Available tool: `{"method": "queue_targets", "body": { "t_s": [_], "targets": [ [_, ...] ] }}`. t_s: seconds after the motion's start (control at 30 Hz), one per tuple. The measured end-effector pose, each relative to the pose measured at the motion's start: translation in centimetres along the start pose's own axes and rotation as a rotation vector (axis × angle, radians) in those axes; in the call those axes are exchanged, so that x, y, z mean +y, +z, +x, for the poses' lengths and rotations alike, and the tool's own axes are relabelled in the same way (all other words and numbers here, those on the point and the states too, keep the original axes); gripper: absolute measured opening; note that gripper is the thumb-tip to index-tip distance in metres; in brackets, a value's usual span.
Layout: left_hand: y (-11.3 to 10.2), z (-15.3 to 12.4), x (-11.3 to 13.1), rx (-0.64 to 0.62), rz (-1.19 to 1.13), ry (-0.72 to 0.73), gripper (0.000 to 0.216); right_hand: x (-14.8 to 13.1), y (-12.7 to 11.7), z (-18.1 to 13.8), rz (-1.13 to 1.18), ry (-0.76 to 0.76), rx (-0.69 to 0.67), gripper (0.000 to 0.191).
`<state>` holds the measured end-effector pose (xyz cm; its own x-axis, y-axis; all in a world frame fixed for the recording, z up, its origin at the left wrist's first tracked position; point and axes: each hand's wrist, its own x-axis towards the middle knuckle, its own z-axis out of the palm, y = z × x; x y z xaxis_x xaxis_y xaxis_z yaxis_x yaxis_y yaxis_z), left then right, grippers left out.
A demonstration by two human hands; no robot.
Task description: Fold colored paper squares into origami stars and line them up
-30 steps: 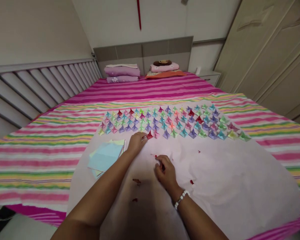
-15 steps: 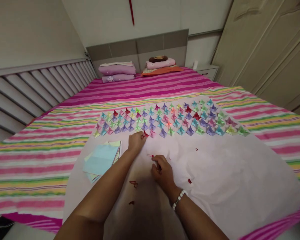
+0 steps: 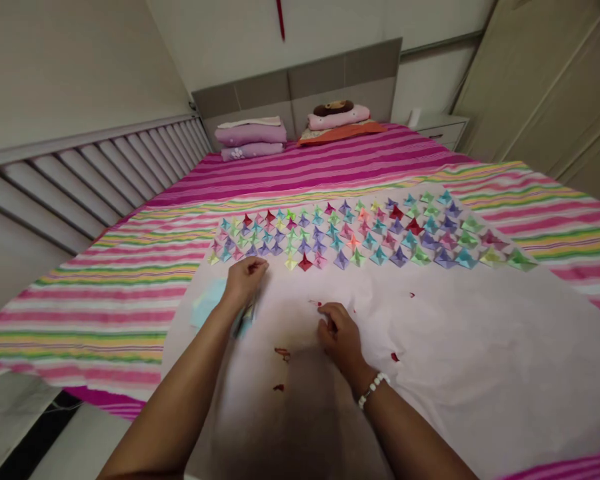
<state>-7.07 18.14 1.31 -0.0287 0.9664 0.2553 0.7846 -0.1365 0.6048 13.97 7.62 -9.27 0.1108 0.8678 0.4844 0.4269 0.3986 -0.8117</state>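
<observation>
My left hand is above the stack of coloured paper sheets, covering part of it. Its thumb and fingertips are drawn together, and nothing shows between them. A red folded paper star stands in the front row, a short way right of those fingertips. My right hand rests on the white sheet, loosely curled, with thumb and index finger apart and nothing between them. Just beyond its index fingertip lies a small red-and-white scrap. Rows of folded paper stars in many colours stand behind both hands.
The white sheet lies on a striped bedspread. Small red scraps and brownish-red bits are scattered on it. Folded purple bedding and a pillow pile sit by the headboard; a railing runs along the left.
My left hand has let go of the red paper star, which stays in the front row, and moved left over the paper stack. The right hand keeps its place. The view has shifted slightly.
</observation>
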Motion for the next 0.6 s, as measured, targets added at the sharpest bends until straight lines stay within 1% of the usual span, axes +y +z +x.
{"method": "queue_targets", "body": {
  "t_s": [0.07, 0.13, 0.2, 0.27, 0.33, 0.4, 0.5, 0.6],
  "targets": [
    [-1.9, -1.8, -2.2, 0.055, -0.009, -0.04, 0.029, 0.0, -0.1, 0.0, -0.006, -0.006, 0.003, 0.025],
    [-3.2, -4.0, -4.3, 0.097, -0.014, -0.074, 0.033, -0.1, -0.1, 0.0, -0.006, -0.015, 0.007, 0.024],
    [-3.7, -6.2, -6.0, 0.099, -0.022, -0.084, 0.036, -0.1, -0.1, 0.0, -0.007, -0.03, 0.009, 0.022],
    [-3.7, -7.9, -7.2, 0.076, -0.025, -0.084, 0.042, 0.0, -0.1, -0.1, -0.011, -0.036, 0.01, 0.019],
    [-3.3, -9.1, -7.9, 0.019, 0.015, -0.088, 0.052, 0.0, -0.1, -0.2, -0.017, -0.036, 0.013, 0.017],
    [-2.8, -9.7, -8.2, -0.009, 0.076, -0.097, 0.06, 0.1, -0.1, -0.2, -0.026, -0.04, 0.011, 0.016],
    [-2.7, -10.0, -8.3, -0.057, 0.129, -0.108, 0.07, 0.1, -0.1, -0.2, -0.045, -0.045, 0.005, 0.015],
    [-3.1, -10.0, -8.2, -0.129, 0.108, -0.151, 0.076, 0.0, -0.1, -0.3, -0.053, -0.04, 0.007, 0.015]
  ]
}}
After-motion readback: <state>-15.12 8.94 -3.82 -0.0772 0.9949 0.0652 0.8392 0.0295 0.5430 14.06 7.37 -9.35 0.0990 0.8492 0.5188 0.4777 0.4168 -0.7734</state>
